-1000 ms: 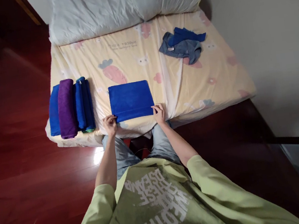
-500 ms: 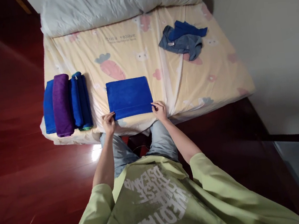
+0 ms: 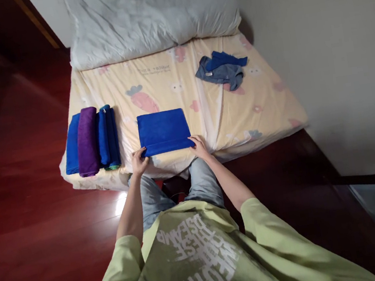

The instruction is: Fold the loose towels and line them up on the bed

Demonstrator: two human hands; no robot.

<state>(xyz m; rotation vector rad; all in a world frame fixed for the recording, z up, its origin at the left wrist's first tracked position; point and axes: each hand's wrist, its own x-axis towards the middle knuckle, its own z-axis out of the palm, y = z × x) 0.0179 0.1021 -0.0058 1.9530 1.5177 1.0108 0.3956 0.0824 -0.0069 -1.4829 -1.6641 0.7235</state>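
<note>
A blue towel (image 3: 163, 127) lies flat in a rectangle on the bed, with a narrow strip folded over along its near edge. My left hand (image 3: 139, 161) pinches the near left corner of that strip between thumb and fingers. At the opposite end, my right hand (image 3: 198, 147) grips the near right corner in the same way. Both hands rest close to the mattress edge, just above my knees.
To the left, several rolled or folded towels stand side by side, among them a purple towel (image 3: 87, 141). Crumpled blue and grey-blue cloths (image 3: 222, 70) lie at the right. A grey-white quilt (image 3: 155, 18) is heaped across the back of the bed (image 3: 258, 120).
The camera view has tilted upward, so the bed sits lower in the picture. Both hands still hold the towel's near corners, and the fingers lie slightly further over the folded strip.
</note>
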